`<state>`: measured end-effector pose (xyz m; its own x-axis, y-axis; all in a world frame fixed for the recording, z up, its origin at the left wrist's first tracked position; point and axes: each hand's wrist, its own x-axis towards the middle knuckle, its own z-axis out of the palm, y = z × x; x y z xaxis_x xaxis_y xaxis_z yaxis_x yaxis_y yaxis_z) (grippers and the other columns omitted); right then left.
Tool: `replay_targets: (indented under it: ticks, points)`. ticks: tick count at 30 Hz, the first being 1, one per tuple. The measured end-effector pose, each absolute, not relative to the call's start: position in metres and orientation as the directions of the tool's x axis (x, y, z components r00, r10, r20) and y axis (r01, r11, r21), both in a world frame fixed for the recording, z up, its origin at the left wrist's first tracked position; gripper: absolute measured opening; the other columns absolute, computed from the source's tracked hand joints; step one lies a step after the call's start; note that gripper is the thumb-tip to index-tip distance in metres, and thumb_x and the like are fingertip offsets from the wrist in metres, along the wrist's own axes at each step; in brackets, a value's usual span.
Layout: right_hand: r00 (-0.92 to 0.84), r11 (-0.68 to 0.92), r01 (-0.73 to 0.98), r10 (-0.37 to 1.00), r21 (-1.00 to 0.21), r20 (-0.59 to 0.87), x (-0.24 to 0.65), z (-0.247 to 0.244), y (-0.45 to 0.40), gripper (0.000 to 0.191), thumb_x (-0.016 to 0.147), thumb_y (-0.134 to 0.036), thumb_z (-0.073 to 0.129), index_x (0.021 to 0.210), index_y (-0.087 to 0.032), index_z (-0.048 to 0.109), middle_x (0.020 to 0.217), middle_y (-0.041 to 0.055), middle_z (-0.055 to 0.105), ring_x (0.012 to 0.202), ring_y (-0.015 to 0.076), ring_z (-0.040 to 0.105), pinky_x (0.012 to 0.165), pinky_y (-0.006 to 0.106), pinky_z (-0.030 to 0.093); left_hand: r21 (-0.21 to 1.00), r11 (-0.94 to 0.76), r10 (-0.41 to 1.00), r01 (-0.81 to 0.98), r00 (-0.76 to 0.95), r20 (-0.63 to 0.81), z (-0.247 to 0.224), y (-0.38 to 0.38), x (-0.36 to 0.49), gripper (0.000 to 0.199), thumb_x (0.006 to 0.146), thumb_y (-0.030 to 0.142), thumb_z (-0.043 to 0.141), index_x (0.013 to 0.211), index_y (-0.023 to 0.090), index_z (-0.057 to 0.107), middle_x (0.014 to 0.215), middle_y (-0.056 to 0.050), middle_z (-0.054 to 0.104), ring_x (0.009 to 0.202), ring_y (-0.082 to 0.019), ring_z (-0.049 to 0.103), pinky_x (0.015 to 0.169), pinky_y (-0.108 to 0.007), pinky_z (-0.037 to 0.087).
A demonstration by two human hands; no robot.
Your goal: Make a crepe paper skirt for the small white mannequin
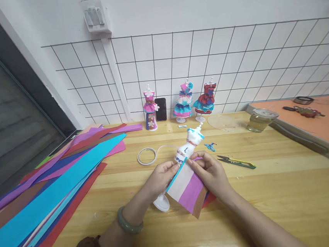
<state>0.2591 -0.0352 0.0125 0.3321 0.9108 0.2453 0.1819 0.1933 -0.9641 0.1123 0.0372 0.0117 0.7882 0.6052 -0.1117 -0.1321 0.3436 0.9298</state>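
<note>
the left hand [163, 176] pinches the striped piece [185, 189] near its blue top edge, thumb and fingers closed on it; whether these fingers also grip the white dress form [188, 149] behind it cannot be told. the right hand [212, 171] grasps the same piece near the right end of that edge, between thumb and bent fingers. the striped piece hangs tilted in front of the form's lower body, at the middle of the table [291, 204], with bands of blue, white, purple and brown. the dress form leans to the right, its round base [161, 203] showing to the left, below the left hand. a green bangle [129, 224] circles the left wrist. far left of the form lies a tape roll [139, 160], and to its right are a small blue scrap [210, 147] and yellow-handled snips [239, 163]. a heap of coloured strips [56, 180] spreads over the left side. at the far edge, by the tiled wall [234, 66], stand a pink-topped figure [150, 108], a phone [161, 110], a blue-and-pink figure [183, 102] and a red-and-blue figure [205, 100]. a lidded cup [260, 121] of pale liquid stands far right, beside an orange surface [325, 131].
</note>
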Motion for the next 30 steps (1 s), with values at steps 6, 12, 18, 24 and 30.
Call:
replay_targets:
  ticks: [6, 12, 18, 24, 30]
  points:
    - [0.335, 0.181, 0.174, 0.913, -0.968, 0.232, 0.2579, 0.0144, -0.0354, 0.031, 0.074, -0.048, 0.059, 0.083, -0.020, 0.049, 0.050, -0.0055, 0.049, 0.042, 0.0087, 0.041, 0.041, 0.020, 0.032, 0.931, 0.345, 0.625, -0.122, 0.770, -0.131, 0.0143, 0.0359, 0.1126, 0.039, 0.067, 0.047, 0.065, 0.085, 0.013, 0.060, 0.068, -0.001, 0.058, 0.063, -0.012, 0.054, 0.060, -0.023, 0.036]
    - [0.271, 0.186, 0.122, 0.939, -0.975, 0.213, 0.2566, 0.0135, -0.0371, 0.031, 0.076, -0.047, 0.058, 0.087, -0.020, 0.047, 0.052, -0.0052, 0.049, 0.043, 0.0094, 0.042, 0.041, 0.021, 0.033, 0.933, 0.345, 0.641, -0.099, 0.751, -0.158, 0.0120, 0.0356, 0.1120, 0.041, 0.066, 0.050, 0.064, 0.082, 0.013, 0.059, 0.061, 0.001, 0.054, 0.055, -0.009, 0.051, 0.053, -0.021, 0.034]
    - [0.199, 0.206, 0.080, 0.955, -0.975, 0.219, 0.2541, 0.0092, -0.0356, 0.026, 0.079, -0.044, 0.056, 0.088, -0.021, 0.046, 0.052, -0.0060, 0.047, 0.044, 0.0088, 0.041, 0.042, 0.020, 0.032, 0.928, 0.347, 0.631, -0.134, 0.765, -0.125, 0.0114, 0.0361, 0.1116, 0.038, 0.069, 0.047, 0.063, 0.088, 0.013, 0.060, 0.071, -0.001, 0.058, 0.062, -0.011, 0.054, 0.060, -0.022, 0.037]
    - [0.266, 0.197, 0.145, 0.936, -0.970, 0.229, 0.2553, 0.0071, -0.0343, 0.031, 0.077, -0.047, 0.057, 0.087, -0.020, 0.047, 0.051, -0.0058, 0.047, 0.043, 0.0089, 0.041, 0.041, 0.020, 0.032, 0.907, 0.382, 0.609, -0.178, 0.786, -0.103, 0.0115, 0.0363, 0.1124, 0.032, 0.072, 0.042, 0.062, 0.089, 0.014, 0.060, 0.079, -0.002, 0.060, 0.071, -0.012, 0.055, 0.067, -0.024, 0.038]
    - [0.208, 0.207, 0.118, 0.951, -0.971, 0.228, 0.2532, 0.0065, -0.0342, 0.024, 0.080, -0.041, 0.055, 0.087, -0.021, 0.046, 0.051, -0.0070, 0.044, 0.042, 0.0073, 0.035, 0.041, 0.019, 0.028, 0.902, 0.383, 0.602, -0.198, 0.794, -0.081, 0.0091, 0.0369, 0.1123, 0.030, 0.074, 0.039, 0.062, 0.090, 0.014, 0.060, 0.082, -0.003, 0.061, 0.071, -0.010, 0.054, 0.068, -0.024, 0.038]
